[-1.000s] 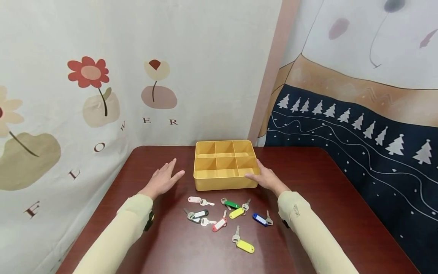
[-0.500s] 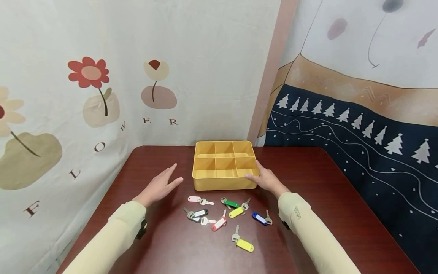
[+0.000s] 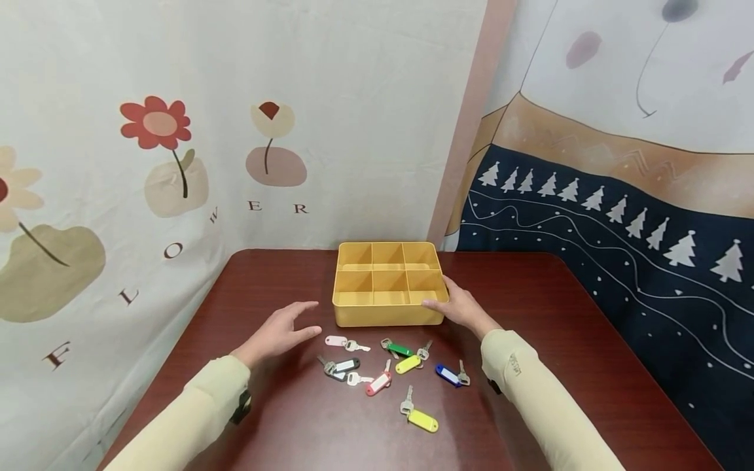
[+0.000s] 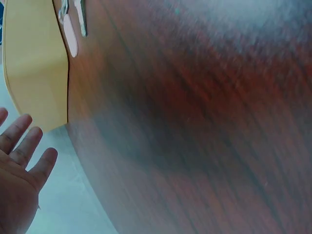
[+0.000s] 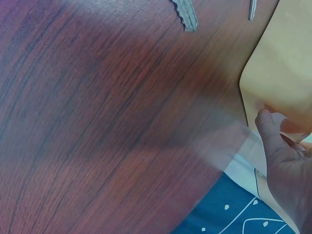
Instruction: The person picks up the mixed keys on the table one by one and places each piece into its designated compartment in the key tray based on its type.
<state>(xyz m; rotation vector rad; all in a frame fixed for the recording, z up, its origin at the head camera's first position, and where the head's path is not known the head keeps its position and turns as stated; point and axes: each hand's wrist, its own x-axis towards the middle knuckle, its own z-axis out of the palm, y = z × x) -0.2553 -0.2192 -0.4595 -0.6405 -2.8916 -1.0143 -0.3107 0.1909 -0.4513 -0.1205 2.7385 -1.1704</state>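
Observation:
A yellow compartment box (image 3: 389, 316) stands at the far side of the table, its sections bare. My right hand (image 3: 462, 309) holds its front right corner, thumb over the front rim and fingers along the side. To the left of the box, my left hand (image 3: 277, 337) hovers with relaxed, spread fingers, holding nothing. Its thumb tip points at a key with a pale pink tag (image 3: 336, 341). In the left wrist view, that tag (image 4: 71, 36) lies beside the box wall (image 4: 36, 53). More tagged keys are in front: green (image 3: 400, 350), yellow (image 3: 408, 364), black (image 3: 346, 365), red (image 3: 378, 383) and blue (image 3: 448, 374).
Closest to the person lies another key with a yellow tag (image 3: 423, 420). The dark red wooden table (image 3: 530, 294) has rounded far corners. Printed cloth hangings (image 3: 353, 131) rise behind it and on both sides.
My left hand has drawn nearer to the person, its fingers swinging from pointing away to pointing right, near the pink tag. The right hand stays at the box corner.

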